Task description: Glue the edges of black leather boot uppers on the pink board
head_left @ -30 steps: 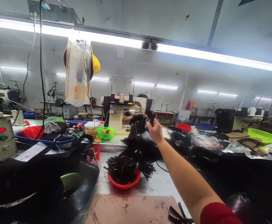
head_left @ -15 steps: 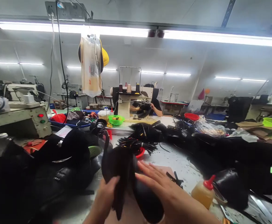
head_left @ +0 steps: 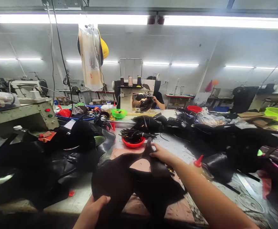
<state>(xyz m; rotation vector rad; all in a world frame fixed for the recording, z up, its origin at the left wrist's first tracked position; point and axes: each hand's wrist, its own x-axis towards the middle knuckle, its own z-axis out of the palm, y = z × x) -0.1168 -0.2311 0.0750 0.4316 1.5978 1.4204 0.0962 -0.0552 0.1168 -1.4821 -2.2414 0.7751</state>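
Note:
Spread out in front of me is a floppy black leather-like piece (head_left: 115, 178) with curved edges and an opening near its top. My left hand (head_left: 94, 208) grips its lower left edge, thumb on top. My right hand (head_left: 162, 153) pinches a narrow strap-like part at its upper right. Beneath the piece, a pink sheet (head_left: 181, 210) shows through the opening and around its edges. Just beyond stands a red bowl (head_left: 133, 143) of thin black strips (head_left: 131, 134). Right of my right forearm is a bottle with a red nozzle (head_left: 198, 161), partly hidden by the arm.
Heaps of black material lie at left (head_left: 34, 171) and right (head_left: 239, 143). A sewing machine (head_left: 126, 101) stands across the table, with a person (head_left: 159, 101) working behind it. A green basket (head_left: 118, 113) is near it. A metal ruler (head_left: 248, 187) lies at right.
The black piece has been opened out from a folded, upright shape to a spread one. My right hand has moved forward to its far edge; my left hand moved down and left.

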